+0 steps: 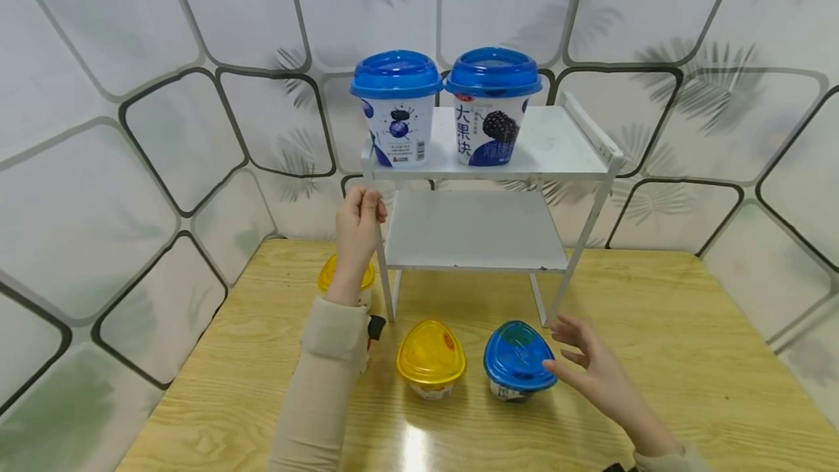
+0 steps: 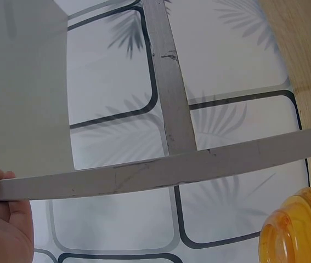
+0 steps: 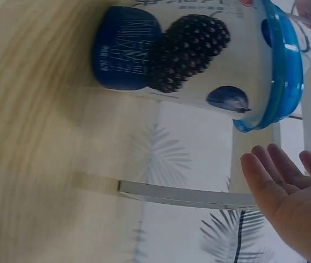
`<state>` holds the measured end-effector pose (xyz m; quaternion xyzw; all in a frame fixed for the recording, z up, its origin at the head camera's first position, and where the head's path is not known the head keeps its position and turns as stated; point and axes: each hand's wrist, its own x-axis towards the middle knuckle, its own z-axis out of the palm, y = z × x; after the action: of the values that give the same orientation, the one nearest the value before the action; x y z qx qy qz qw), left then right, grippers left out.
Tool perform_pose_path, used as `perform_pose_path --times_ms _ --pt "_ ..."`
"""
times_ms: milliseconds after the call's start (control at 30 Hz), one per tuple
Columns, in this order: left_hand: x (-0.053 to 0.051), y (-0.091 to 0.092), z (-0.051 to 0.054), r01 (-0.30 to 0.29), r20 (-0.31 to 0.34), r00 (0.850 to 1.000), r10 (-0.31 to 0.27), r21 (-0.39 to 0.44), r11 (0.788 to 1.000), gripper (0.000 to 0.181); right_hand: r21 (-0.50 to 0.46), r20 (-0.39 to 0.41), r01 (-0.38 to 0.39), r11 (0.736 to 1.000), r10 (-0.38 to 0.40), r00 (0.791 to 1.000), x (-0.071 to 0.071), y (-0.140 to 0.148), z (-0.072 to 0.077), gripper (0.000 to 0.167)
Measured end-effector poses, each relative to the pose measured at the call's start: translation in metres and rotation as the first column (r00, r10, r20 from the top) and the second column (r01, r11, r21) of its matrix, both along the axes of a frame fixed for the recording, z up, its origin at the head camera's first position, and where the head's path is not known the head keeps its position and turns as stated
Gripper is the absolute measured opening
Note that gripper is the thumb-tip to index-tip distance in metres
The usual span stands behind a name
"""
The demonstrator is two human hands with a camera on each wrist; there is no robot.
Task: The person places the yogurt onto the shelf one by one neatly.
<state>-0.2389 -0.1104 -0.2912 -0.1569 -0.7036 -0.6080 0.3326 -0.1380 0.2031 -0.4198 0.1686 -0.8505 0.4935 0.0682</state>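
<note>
In the head view my left hand (image 1: pixel 359 221) grips the front left post of a white two-tier rack (image 1: pixel 475 228), just under the top shelf; the left wrist view shows the fingers curled round the grey-white bar (image 2: pixel 144 176). My right hand (image 1: pixel 599 374) has its fingers spread beside a yogurt cup with a blue lid (image 1: pixel 519 357) on the table. In the right wrist view the fingers stand apart from that cup's blue lid (image 3: pixel 284 71), and a blackberry picture shows on its side. Left of it sits a cup with a yellow lid (image 1: pixel 430 355).
Two blue-lidded cups, one at left (image 1: pixel 398 108) and one with a blackberry (image 1: pixel 493 108), stand on the top shelf. Behind my left forearm is another yellow-lidded cup (image 1: pixel 328 274), partly hidden. A patterned wall (image 1: pixel 262 28) backs the wooden table (image 1: pixel 688 355).
</note>
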Motion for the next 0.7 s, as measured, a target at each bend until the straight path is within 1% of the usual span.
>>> perform_pose_path --times_ms 167,300,400,500,700 --pt "0.0 0.001 0.0 0.004 -0.003 1.0 -0.004 0.003 1.0 0.025 0.002 0.067 0.007 1.0 -0.007 0.998 0.003 0.002 -0.011 0.063" --pt "0.0 0.0 0.001 0.001 -0.002 1.0 -0.001 -0.002 1.0 0.025 0.004 0.083 -0.011 1.0 0.011 0.996 0.004 0.004 -0.018 0.065" --pt "0.001 0.0 0.001 -0.001 -0.003 1.0 0.001 -0.007 1.0 0.024 0.002 0.098 -0.029 1.0 0.029 0.995 0.005 0.005 -0.022 0.068" --pt "0.001 0.001 0.001 0.0 -0.005 1.0 0.0 -0.009 1.0 0.024 -0.007 0.129 -0.037 0.999 0.037 0.991 0.005 0.006 -0.025 0.071" --pt "0.001 0.001 0.001 0.0 -0.013 1.0 0.0 -0.009 1.0 0.025 0.007 0.18 -0.028 1.0 0.027 0.983 0.004 0.009 -0.032 0.075"
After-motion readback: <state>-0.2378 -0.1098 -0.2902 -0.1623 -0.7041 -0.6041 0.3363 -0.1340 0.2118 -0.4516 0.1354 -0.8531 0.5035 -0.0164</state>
